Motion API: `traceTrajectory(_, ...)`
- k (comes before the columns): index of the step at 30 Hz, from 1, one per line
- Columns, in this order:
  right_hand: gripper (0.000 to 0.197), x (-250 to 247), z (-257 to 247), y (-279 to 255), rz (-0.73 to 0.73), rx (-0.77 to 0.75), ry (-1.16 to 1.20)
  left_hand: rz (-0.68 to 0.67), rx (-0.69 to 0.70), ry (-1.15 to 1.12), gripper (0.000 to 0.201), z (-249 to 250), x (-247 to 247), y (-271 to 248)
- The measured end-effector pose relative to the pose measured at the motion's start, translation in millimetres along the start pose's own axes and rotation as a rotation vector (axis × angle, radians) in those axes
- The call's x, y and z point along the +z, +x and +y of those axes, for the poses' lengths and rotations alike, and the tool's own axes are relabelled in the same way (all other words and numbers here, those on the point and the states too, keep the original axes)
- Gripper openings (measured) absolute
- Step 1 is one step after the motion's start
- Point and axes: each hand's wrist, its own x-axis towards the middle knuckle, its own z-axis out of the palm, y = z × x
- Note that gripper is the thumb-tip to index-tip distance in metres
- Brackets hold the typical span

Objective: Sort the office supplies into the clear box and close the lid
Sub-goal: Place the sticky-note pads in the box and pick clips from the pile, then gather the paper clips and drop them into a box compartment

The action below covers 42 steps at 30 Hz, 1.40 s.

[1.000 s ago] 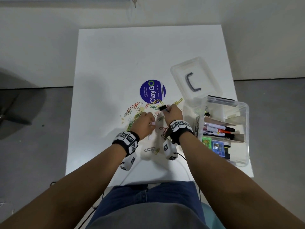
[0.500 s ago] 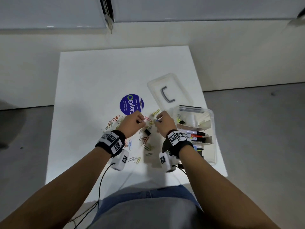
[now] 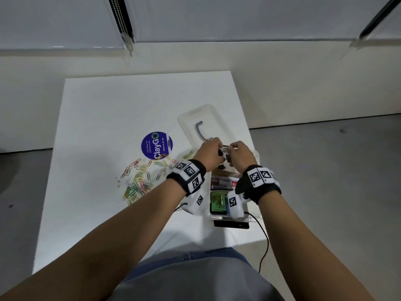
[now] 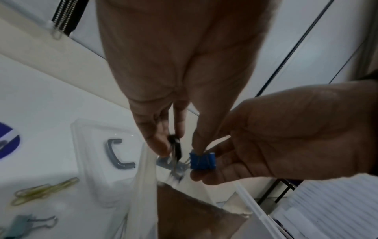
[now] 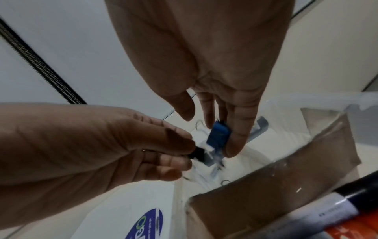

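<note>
Beside the paper clips point(image 3: 138, 181), a round sticker point(image 3: 156, 145) reads "ClayGO".

White table point(image 3: 108, 105), round purple ClayGo sticker point(image 3: 156, 145), grey floor point(image 3: 347, 170)

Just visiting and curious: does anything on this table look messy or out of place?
Yes. Coloured paper clips lie scattered loose across the white table, left of the clear box. The box's lid lies off, behind it.
</note>
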Motion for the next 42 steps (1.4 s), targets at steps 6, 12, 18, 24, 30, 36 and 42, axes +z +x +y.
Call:
traceTrajectory(6,0.032,4.4,-4.9,-18.2,0.006,-0.077,-0.136,0.175,-0.054,-0.175,0.021,-51.9,-14.0,-19.1)
traceTrajectory(12,0.03,61.3,-41.9,-31.1,-0.054,-0.237,-0.112,0.145,-0.266,0.171,0.025,-158.8,-34.5,-24.9)
traceTrajectory(18,0.035,140.2,-44.5,-25.3,-0.171,-0.069,-0.251,-0.001,-0.183,0.467,0.028,-193.0,-25.4,-28.7)
traceTrajectory(24,0.06,168.4,-21.9,0.7,-0.15,0.086,-0.412,0.026,-0.115,0.42,0.017,-205.6,-26.0,-36.1)
traceTrajectory(30,0.054,183.2,-9.4,12.0,-0.108,0.139,-0.449,0.128,0.016,0.28,0.013,-218.3,-32.1,-57.9)
traceTrajectory(36,0.043,183.5,-7.1,4.6,-0.02,0.165,-0.418,0.267,-0.109,-0.118,0.018,-230.0,-64.8,-68.5)
traceTrajectory(42,0.035,188.2,2.2,-9.5,0.031,0.138,-0.246,0.254,-0.36,-0.307,0.012,-246.3,-89.2,-64.0)
